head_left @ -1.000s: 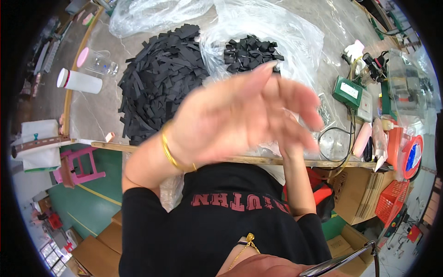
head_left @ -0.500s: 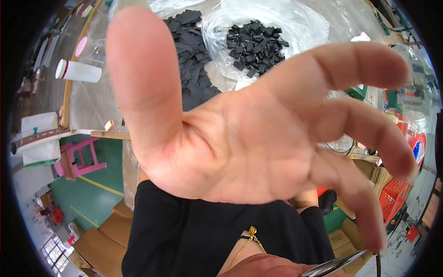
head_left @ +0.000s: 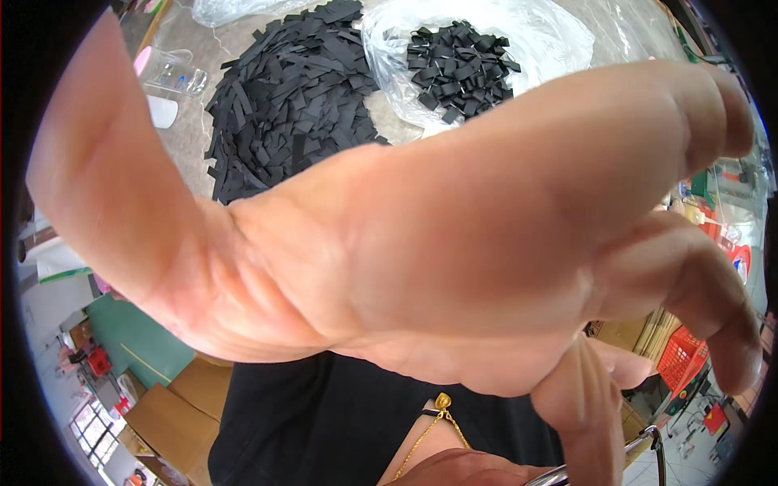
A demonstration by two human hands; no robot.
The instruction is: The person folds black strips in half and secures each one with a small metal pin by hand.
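Observation:
My left hand fills the middle of the view, very close and partly blurred, with its palm toward me. Its thumb stretches up at the left, and the bent fingers spread apart toward the right. The hand is open and nothing shows in it. Behind it, on the grey table, lies a broad heap of flat black strips. Right of that, a pile of small folded black pieces rests on a clear plastic bag. My right hand is not in view.
A clear jar with a pink lid and a white cylindrical container, partly hidden by my thumb, are at the left. Cardboard lies low at the left over the green floor. A red plastic basket stands at the right.
My left hand has come to look larger, with its thumb swung left and its fingers tilted lower. More of the strip heap shows; the pink stool is now mostly hidden.

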